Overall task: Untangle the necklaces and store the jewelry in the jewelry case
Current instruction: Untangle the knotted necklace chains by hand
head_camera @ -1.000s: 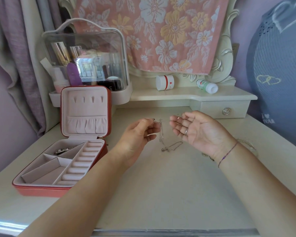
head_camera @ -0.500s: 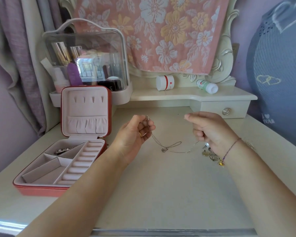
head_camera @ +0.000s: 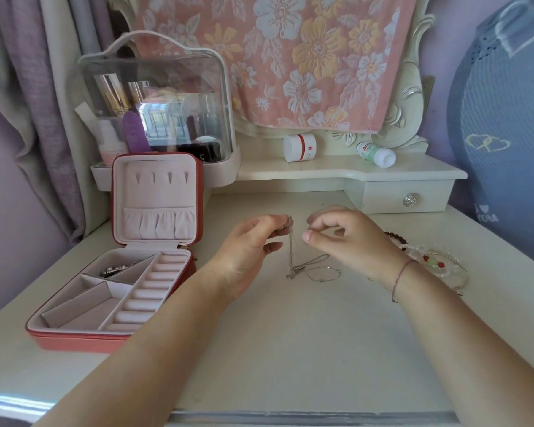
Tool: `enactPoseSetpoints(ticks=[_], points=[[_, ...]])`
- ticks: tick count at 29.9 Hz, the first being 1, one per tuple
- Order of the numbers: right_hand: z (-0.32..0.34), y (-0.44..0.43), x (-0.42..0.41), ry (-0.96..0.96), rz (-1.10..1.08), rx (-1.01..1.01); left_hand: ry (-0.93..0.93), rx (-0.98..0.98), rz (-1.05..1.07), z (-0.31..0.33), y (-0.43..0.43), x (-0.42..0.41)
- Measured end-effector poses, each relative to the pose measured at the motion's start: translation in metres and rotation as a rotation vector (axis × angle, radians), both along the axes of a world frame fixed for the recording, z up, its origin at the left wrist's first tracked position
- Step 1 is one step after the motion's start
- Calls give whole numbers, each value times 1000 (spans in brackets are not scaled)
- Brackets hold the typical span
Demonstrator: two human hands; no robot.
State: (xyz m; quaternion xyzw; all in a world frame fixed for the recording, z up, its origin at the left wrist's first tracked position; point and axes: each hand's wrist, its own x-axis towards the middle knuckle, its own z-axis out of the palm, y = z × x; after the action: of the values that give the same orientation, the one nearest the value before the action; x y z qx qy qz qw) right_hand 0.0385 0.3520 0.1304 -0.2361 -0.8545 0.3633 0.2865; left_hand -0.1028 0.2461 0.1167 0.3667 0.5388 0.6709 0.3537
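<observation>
My left hand [head_camera: 250, 246] pinches the thin silver chain necklaces [head_camera: 302, 268] by the top, with the tangled end resting on the cream table [head_camera: 290, 349]. My right hand [head_camera: 352, 238] is curled beside them; I can't tell whether it holds anything. The open coral jewelry case [head_camera: 74, 337] holds one silver piece [head_camera: 117, 269], and the beaded bracelets [head_camera: 444, 266] wait to be stored.

Jewelry case [head_camera: 84, 340]: lower left, on the table [head_camera: 290, 349].
Necklaces [head_camera: 309, 268]: centre, right of the case.
Bracelets [head_camera: 444, 266]: centre right, on the table.
Organiser [head_camera: 154, 97]: upper left, behind the case.
Jar [head_camera: 299, 147]: upper centre, on the shelf [head_camera: 321, 172].
</observation>
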Motion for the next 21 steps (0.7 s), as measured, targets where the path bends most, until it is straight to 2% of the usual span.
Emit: enactPoseSetpoints(ticks=[4,9,21], points=[[5,-6,0,108,92,-76,74,-9,-23,-2,0,0],[3,-9,-4,146,122,-92,144,-10,-78,-2,0,0],[2,-4,-4,181,78,-253,11,9,-49,0,1,6]])
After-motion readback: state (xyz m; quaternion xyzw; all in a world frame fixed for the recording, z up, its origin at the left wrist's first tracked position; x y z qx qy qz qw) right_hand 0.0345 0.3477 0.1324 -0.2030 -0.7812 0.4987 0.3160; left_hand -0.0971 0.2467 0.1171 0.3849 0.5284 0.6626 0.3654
